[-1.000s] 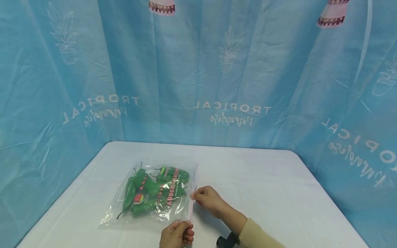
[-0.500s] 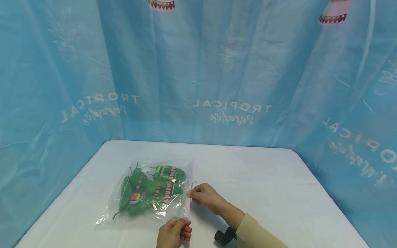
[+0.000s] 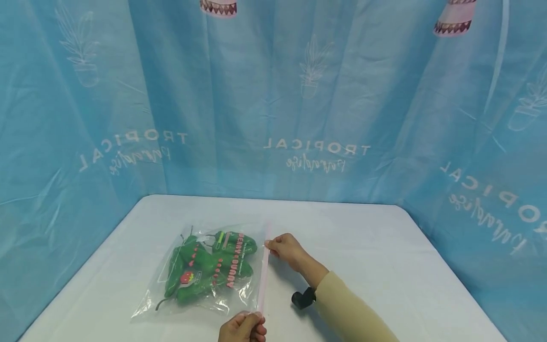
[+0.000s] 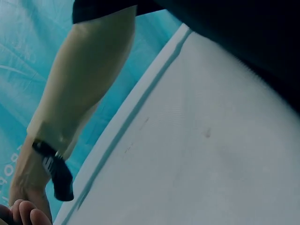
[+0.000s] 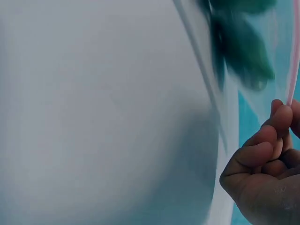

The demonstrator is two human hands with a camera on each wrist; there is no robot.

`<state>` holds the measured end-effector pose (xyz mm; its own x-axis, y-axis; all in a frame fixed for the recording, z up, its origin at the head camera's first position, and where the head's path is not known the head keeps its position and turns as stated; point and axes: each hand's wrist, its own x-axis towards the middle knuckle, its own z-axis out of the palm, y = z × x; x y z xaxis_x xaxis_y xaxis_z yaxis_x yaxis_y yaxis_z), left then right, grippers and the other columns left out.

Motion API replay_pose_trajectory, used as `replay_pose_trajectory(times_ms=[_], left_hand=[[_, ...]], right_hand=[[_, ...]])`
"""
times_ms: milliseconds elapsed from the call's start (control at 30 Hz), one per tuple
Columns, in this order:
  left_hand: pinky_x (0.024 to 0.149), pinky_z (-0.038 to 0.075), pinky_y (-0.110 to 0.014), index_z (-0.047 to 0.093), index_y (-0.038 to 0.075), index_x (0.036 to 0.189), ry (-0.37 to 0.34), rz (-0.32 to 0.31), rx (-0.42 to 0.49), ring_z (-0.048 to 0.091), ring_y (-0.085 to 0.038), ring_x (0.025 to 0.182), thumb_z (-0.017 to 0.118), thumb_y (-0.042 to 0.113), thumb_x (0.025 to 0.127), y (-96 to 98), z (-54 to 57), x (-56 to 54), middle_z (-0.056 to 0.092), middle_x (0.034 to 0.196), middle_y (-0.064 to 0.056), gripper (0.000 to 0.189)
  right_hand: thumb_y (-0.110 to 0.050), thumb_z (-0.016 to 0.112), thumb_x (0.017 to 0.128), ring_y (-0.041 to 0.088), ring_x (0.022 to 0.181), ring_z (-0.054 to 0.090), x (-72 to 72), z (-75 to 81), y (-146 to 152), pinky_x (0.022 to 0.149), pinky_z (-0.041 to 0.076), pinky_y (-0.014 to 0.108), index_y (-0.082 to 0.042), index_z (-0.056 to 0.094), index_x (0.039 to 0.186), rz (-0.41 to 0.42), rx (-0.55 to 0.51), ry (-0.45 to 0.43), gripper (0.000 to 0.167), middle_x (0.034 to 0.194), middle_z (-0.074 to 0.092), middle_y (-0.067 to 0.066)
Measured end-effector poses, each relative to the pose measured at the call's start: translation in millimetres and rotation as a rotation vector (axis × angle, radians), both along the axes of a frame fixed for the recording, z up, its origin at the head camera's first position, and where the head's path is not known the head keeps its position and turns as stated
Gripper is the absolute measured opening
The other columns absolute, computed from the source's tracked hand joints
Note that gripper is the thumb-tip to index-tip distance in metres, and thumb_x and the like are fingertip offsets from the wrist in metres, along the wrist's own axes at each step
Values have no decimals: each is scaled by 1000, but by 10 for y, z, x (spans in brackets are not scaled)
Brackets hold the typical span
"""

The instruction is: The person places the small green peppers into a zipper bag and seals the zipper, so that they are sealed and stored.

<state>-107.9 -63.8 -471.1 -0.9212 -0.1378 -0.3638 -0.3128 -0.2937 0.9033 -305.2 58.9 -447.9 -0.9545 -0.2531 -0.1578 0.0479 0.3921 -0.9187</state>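
Observation:
A clear zip bag (image 3: pixel 201 308) printed with pink letters and a strawberry lies on the left part of the table. Several green peppers (image 3: pixel 205 263) with thin dark stems show through it. Along its right edge runs a pink zip strip (image 3: pixel 262 292). My left hand (image 3: pixel 242 327) pinches the near end of this strip between thumb and curled fingers. Farther up, near the strip's far end, my right hand (image 3: pixel 291 251) pinches the same edge with thumb and fingertip. In the right wrist view, the strip (image 5: pixel 294 61) rises from between the right hand's fingertips.
A white table (image 3: pixel 363 256) carries the bag. Blue curtains (image 3: pixel 273 118) with printed words hang behind and at both sides. A black wrist camera (image 3: pixel 303 298) is strapped to the right wrist, below a beige sleeve (image 3: pixel 350 311).
My right hand has moved along the strip toward its far end. My left hand has come slightly nearer the table's front, so the hands are farther apart. The bag has shifted a little.

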Motion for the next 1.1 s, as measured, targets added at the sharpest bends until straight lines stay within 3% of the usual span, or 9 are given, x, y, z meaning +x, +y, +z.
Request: replay_pose_trajectory(times_ms=[233,533,700,933,1100], left_hand=[[49,49,-20,67,5,67,25,3,9,60,-7,49,65,17,81,20,-47,10,62,53,4,18],[50,50,-21,67,3,71,17,-20,4,61,-8,51,67,21,80,51,10,26,63,55,3,20],[52,51,-21,69,1,77,12,-81,4,63,-8,54,68,24,81,45,20,44,65,59,2,24],[58,54,-24,69,-4,94,-21,-214,-30,68,-10,62,69,35,83,-55,31,61,71,69,0,41],[60,55,-26,68,-2,97,-59,-321,13,68,-10,64,68,36,83,-131,36,103,73,73,-2,41]], right_hand=[[-27,62,91,11,65,48,-348,51,-14,61,42,24,-3,65,79,-70,17,-45,26,68,56,-1],[-29,62,91,12,65,46,-568,82,-8,60,39,25,-6,62,78,-126,52,-49,25,69,55,-1],[-31,62,90,14,70,50,-563,85,15,61,42,25,-4,65,86,-132,105,-71,27,76,59,1],[-37,60,90,19,90,60,-457,155,160,85,51,35,0,64,109,-84,161,-4,42,97,66,8],[-38,57,92,21,88,59,-288,197,317,81,50,34,-4,64,110,-60,143,65,39,95,64,7]])
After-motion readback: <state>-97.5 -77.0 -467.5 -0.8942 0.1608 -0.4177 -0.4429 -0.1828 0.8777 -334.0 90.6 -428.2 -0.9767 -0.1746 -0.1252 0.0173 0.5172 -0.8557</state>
